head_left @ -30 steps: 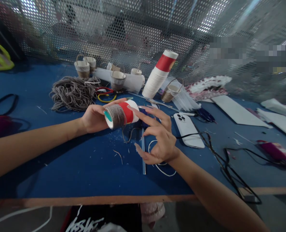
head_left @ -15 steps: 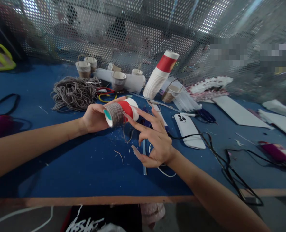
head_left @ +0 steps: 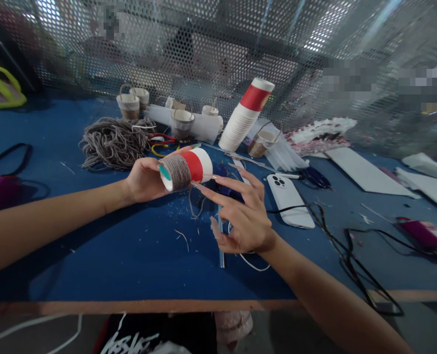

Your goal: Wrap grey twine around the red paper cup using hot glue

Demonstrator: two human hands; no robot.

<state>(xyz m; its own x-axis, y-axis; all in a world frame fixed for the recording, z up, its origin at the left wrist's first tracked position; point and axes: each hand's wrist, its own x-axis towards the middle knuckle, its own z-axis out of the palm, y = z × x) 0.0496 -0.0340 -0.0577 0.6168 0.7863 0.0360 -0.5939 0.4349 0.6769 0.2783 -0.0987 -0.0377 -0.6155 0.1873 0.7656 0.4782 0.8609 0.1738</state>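
Observation:
My left hand (head_left: 144, 178) grips a red and white paper cup (head_left: 187, 168) on its side above the blue table (head_left: 103, 246), its bottom toward me. Grey-brown twine is wound round the cup's lower part, and a loose end hangs down from it. My right hand (head_left: 242, 216) is open just to the right and below the cup, fingers spread, the index fingertip touching the cup's underside at the edge of the twine. It holds nothing.
A heap of grey twine (head_left: 111, 141) lies at the back left. Behind it stand small twine-wrapped cups (head_left: 129, 105), a leaning stack of paper cups (head_left: 246, 115) and scissors (head_left: 162, 140). A white phone (head_left: 288, 199) and black cables (head_left: 343, 246) lie to the right.
My right hand has dropped from the cup's side to below it, so that only the index fingertip touches the cup. The cup in my left hand has barely moved.

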